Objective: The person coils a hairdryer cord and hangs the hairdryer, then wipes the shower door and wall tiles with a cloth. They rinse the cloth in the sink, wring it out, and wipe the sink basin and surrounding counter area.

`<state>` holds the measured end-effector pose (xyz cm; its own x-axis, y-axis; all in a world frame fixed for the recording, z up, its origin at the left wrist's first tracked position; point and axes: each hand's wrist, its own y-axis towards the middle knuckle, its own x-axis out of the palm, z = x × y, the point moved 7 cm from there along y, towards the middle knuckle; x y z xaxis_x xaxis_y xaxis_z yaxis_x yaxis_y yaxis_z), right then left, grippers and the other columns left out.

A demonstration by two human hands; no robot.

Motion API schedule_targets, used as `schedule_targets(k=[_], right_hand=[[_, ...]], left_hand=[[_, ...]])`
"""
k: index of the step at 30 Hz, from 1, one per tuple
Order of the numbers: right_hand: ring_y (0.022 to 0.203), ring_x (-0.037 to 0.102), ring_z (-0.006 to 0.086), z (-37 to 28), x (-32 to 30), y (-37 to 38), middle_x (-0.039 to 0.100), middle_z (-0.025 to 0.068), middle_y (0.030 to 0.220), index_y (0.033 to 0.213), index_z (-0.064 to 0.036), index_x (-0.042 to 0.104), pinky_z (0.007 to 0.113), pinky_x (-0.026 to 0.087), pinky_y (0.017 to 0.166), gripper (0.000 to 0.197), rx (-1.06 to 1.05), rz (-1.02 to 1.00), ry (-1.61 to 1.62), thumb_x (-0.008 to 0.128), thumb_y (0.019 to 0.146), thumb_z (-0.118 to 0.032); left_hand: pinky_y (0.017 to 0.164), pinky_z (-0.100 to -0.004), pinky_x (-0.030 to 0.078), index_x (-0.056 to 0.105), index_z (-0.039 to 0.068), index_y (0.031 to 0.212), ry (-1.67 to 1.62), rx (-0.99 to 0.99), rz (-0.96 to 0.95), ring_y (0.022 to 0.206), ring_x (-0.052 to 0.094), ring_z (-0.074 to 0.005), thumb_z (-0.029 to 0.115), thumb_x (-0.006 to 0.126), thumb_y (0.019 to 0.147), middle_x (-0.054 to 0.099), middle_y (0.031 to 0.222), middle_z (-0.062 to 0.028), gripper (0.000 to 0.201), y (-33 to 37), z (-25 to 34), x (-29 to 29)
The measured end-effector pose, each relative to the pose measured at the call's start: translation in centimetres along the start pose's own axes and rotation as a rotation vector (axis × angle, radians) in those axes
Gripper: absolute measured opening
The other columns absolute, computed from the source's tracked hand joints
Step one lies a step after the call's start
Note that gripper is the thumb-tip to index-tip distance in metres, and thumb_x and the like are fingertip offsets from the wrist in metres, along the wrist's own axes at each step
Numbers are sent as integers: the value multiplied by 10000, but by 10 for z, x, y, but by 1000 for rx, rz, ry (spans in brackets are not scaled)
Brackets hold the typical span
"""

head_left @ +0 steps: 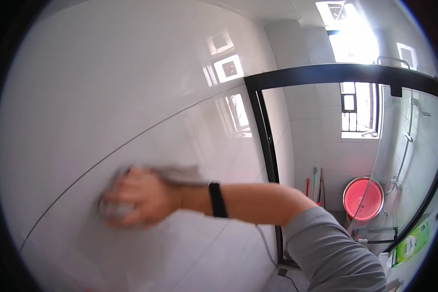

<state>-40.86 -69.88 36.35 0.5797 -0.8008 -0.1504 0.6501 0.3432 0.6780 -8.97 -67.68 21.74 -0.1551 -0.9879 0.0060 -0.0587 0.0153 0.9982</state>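
A pale wall [107,87] fills my left and centre, a dark seam running across it, with a black frame [336,74] to the right. Through its opening, a pink basin [360,194] sits below a window. My arm, in a grey sleeve [331,248], crosses to the wall, where my right hand [146,197] is just below the seam, its fingers bent round a blurred greyish object [119,209] held against the surface; what it is, I cannot tell. My left hand is out of view. Good work here, I judge, asks for flat contact, even pressure and a loose wrist under its black strap [218,200], clear of the thin cord [267,247] below my forearm.
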Motion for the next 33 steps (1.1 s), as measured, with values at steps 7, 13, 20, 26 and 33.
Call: schedule_targets(k=[7, 13, 20, 26, 33], right_hand=[[1304, 432, 448, 255, -191, -157, 468, 270, 1393, 1401, -142, 470, 499, 398, 1063, 550, 1592, 218, -678, 513, 911, -388], [1164, 517, 394, 159, -68, -14, 552, 213, 1247, 1305, -164, 549, 526, 428, 955, 497, 925, 260, -610, 636, 827, -273], [1148, 511, 346, -145, 110, 89, 502, 140, 1240, 1256, -302, 522, 541, 422, 924, 371, -58, 77, 199, 541, 887, -272], [1186, 531, 271, -70, 84, 30, 559, 134, 1189, 1231, -86, 554, 422, 409, 1042, 335, 289, -212, 535, 518, 971, -292], [1349, 385, 390, 163, -154, -216, 472, 180, 1416, 1445, -149, 417, 498, 333, 1100, 601, 1398, 95, -636, 581, 894, -323]], left_hand=[[1136, -658, 216, 441, 44, 1386, 133, -90, -105, 1423, 269, -500, 449, 499, 957, 316, 1522, -278, 593, -17, 10, 5], [1140, -643, 221, 447, 47, 1370, 139, -117, -86, 1418, 287, -485, 474, 435, 990, 331, 1520, -252, 572, -11, 19, -3], [1139, -635, 222, 469, 51, 1377, 286, -52, -185, 1410, 322, -458, 543, 395, 1002, 380, 1496, -236, 623, -39, -6, 20], [1135, -644, 195, 422, 79, 1465, 41, -168, 23, 1441, 286, -443, 569, 360, 1007, 308, 1562, -231, 673, -41, -2, -4], [1153, -652, 119, 280, 112, 1556, 134, -159, -32, 1493, 146, -435, 563, 263, 1026, 146, 1630, -204, 695, -53, -6, 0]])
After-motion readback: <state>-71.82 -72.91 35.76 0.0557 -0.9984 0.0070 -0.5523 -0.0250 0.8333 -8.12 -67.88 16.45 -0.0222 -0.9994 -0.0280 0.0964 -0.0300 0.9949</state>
